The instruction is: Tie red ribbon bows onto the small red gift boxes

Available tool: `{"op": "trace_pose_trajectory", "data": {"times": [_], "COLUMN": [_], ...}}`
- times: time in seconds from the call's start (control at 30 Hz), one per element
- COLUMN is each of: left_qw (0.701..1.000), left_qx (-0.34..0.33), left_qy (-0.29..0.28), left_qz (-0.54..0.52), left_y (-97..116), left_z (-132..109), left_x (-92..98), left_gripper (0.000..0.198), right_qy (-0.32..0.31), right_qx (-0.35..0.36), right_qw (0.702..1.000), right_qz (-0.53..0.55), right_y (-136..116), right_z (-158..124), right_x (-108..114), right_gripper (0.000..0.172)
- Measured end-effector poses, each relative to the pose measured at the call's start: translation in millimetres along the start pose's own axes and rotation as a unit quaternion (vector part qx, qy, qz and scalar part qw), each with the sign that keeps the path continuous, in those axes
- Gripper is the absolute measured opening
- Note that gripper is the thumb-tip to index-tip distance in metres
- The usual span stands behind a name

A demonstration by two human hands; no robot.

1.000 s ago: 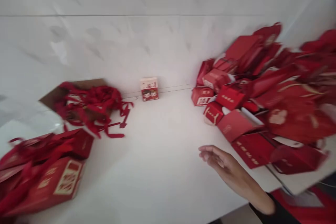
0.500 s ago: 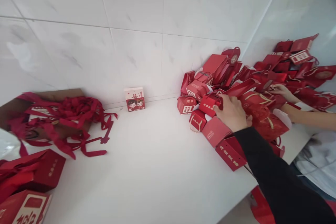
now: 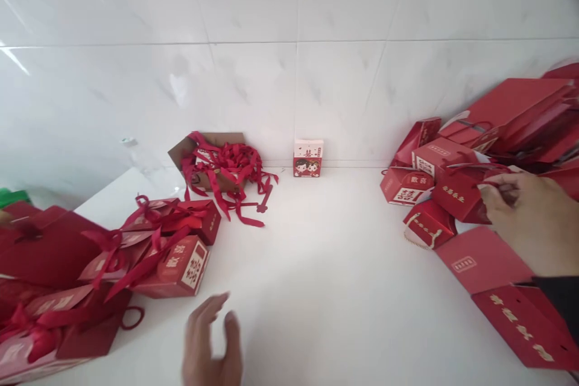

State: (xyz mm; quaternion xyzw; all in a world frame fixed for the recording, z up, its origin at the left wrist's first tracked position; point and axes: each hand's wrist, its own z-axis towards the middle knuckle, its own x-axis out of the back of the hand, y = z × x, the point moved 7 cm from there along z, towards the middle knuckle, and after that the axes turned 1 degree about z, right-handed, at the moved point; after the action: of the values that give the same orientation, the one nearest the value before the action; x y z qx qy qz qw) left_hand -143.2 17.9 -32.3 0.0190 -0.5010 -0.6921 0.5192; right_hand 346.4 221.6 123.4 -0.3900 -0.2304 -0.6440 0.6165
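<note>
At the frame's right, our right hand (image 3: 536, 217) has its fingers against a red box (image 3: 456, 196); we cannot tell whether they grip. Lower centre-left, our left hand (image 3: 210, 347) spreads its fingers above the counter (image 3: 316, 277).

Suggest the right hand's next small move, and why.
Perhaps the right hand should ease up the red box it seems to touch: that hand curls at the box's right side, other red boxes crowd close, and the open left hand holds nothing.
</note>
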Motion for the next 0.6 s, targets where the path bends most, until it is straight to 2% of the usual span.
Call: {"op": "trace_pose_trajectory", "data": {"times": [0.07,0.1,0.13,0.2,0.3,0.37,0.47,0.53,0.6], "left_qw": [0.991,0.987,0.985,0.982,0.978,0.974,0.973,0.975,0.981], "left_qx": [-0.064,-0.077,-0.079,-0.070,-0.036,-0.016,-0.003,-0.005,-0.015], "left_qy": [-0.112,-0.139,-0.150,-0.165,-0.173,-0.176,-0.178,-0.174,-0.158], "left_qz": [0.017,0.022,0.031,0.059,0.115,0.140,0.149,0.135,0.109], "left_y": [19,24,27,26,16,9,6,8,16], "left_z": [19,31,43,67,98,113,124,124,121], "left_x": [-41.6,-58.8,-73.9,-101.1,-130.5,-141.0,-144.2,-139.2,-129.0], "left_gripper": [0.019,0.021,0.023,0.026,0.026,0.032,0.033,0.033,0.028], "right_qy": [0.002,0.020,0.021,-0.033,-0.113,-0.170,-0.296,-0.337,-0.352], "right_qx": [0.007,0.005,0.011,0.010,0.016,0.018,-0.035,-0.067,-0.104], "right_qw": [0.999,0.996,0.991,0.973,0.950,0.929,0.851,0.810,0.785], "right_qz": [0.043,0.090,0.133,0.229,0.289,0.328,0.432,0.475,0.498], "right_y": [-21,-33,-46,-72,-104,-118,-129,-132,-132], "right_z": [-15,-25,-37,-63,-106,-135,-181,-206,-225], "right_x": [6,10,12,4,-14,-27,-46,-48,-44], "right_gripper": [0.008,0.011,0.014,0.019,0.020,0.025,0.029,0.030,0.032]}}
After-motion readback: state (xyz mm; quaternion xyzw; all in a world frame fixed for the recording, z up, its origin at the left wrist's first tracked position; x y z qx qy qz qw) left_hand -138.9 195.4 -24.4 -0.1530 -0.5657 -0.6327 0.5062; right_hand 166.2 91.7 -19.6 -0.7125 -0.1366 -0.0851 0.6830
